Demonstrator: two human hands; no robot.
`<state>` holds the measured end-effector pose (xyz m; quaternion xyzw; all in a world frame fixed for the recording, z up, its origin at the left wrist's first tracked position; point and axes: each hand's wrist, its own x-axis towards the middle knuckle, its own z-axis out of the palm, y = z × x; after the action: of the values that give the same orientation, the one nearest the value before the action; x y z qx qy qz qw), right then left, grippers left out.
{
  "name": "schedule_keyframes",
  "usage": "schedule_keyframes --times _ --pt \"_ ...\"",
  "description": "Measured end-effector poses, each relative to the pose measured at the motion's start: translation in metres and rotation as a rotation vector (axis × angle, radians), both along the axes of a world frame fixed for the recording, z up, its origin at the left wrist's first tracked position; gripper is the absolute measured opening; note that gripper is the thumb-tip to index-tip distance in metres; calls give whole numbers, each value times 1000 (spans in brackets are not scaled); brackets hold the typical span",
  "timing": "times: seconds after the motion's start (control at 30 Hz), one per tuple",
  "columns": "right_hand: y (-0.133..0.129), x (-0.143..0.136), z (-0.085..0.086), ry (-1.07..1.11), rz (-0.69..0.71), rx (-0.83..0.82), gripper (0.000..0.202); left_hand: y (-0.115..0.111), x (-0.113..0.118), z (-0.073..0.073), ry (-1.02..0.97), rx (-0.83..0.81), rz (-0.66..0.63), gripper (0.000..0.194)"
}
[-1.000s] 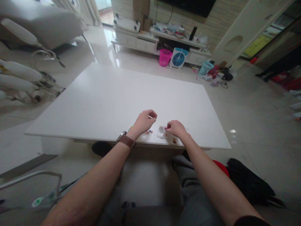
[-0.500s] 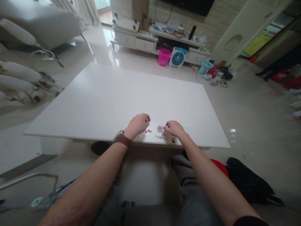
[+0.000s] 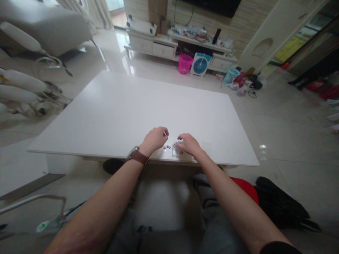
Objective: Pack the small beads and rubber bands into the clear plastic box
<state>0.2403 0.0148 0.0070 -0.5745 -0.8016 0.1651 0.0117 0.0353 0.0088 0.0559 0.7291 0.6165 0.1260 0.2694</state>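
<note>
My left hand (image 3: 156,137) is over the table's near edge, its fingers curled. A thin pale sliver shows at its fingertips, too small to name. Just below that hand lie several tiny red and blue pieces (image 3: 167,146) on the white table (image 3: 127,106). A small clear compartment box (image 3: 174,152) with little items inside stands to their right. My right hand (image 3: 189,144) reaches over the box, thumb and forefinger apart, with nothing visible between them. It covers part of the box. A small brown item (image 3: 195,158) is mostly hidden under the right wrist.
A faint clear flat sheet (image 3: 207,148) lies right of my right wrist. Across the floor are a pink basket (image 3: 185,64), a blue fan (image 3: 200,65) and a light-blue basket (image 3: 231,76). A black bag (image 3: 280,201) is at my right.
My right hand has moved left and now covers more of the box. The box has shifted slightly left. My left hand has hardly moved.
</note>
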Motion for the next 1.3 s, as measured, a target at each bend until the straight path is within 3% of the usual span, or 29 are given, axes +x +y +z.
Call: schedule_keyframes --times 0.1,0.2,0.53,0.97,1.17,1.3 --pt "-5 -16 -2 49 149 2 19 0 -1 0 -9 1 7 23" --pt "-9 -31 -5 34 210 17 15 -1 -1 -1 -12 0 15 23" --pt "-7 -53 -15 -93 209 13 18 -1 -4 1 -31 -2 8 22" --pt "-10 -55 -21 -77 201 3 12 -1 -5 -1 -35 -15 24 23" --pt "-4 -50 0 108 109 72 5 1 -4 2 -129 -31 57 18" --pt "-2 -45 19 344 37 170 10 4 -3 3 -461 -219 133 19"
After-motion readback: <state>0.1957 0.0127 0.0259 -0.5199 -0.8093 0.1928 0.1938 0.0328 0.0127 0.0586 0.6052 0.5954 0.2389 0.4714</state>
